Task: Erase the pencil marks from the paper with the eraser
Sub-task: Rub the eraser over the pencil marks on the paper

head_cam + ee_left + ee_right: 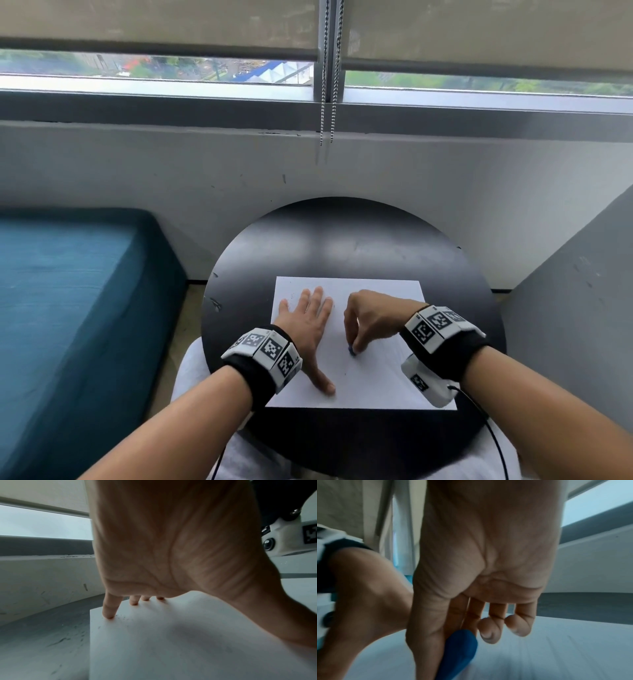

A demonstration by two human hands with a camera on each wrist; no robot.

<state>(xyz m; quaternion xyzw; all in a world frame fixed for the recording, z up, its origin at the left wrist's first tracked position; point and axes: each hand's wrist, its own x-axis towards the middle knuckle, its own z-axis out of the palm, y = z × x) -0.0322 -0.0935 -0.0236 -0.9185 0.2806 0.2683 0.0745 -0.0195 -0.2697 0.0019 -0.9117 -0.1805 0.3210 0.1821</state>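
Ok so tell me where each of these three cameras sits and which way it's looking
Head: worn on the head, looking forward and down at the round black table and paper; both forearms, left hand and right hand show.
Left wrist: under the left hand, looking along the palm at fingers pressing the paper.
Right wrist: under the right hand, looking at the blue eraser it pinches.
All three share the paper; both wrist views show the window wall.

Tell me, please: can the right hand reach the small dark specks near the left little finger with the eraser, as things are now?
Probably not directly: the left hand lies flat on the paper between the specks and the right hand holding the blue eraser.
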